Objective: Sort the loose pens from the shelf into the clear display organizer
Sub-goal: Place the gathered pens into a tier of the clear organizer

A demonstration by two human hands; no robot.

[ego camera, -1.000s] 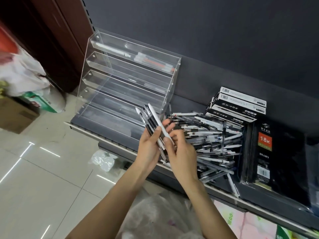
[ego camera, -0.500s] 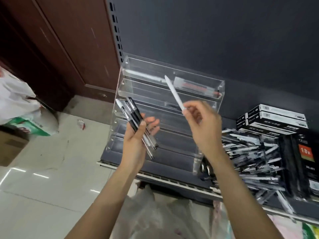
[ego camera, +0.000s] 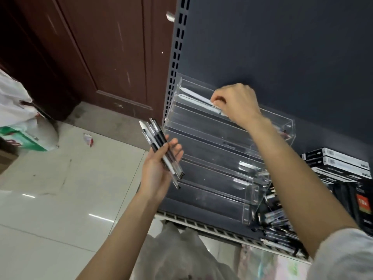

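Head view: the white pen (ego camera: 198, 98), held in the air before the clear display organizer (ego camera: 222, 150) half a second ago, is now laid into its top tier, the right hand (ego camera: 235, 103) grip still pinched on its end. A bundle of pens (ego camera: 161, 149) is clasped in the left hand (ego camera: 159, 168) just left of the organizer. One pen is judged nearly sorted; the loose pile (ego camera: 276, 221) at the organizer's lower right on the shelf (ego camera: 201, 221) remains.

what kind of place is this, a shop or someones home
Most likely a stationery shop. A slotted retail shelf upright carries a clear display organizer, with loose pens and boxed stock beside it.
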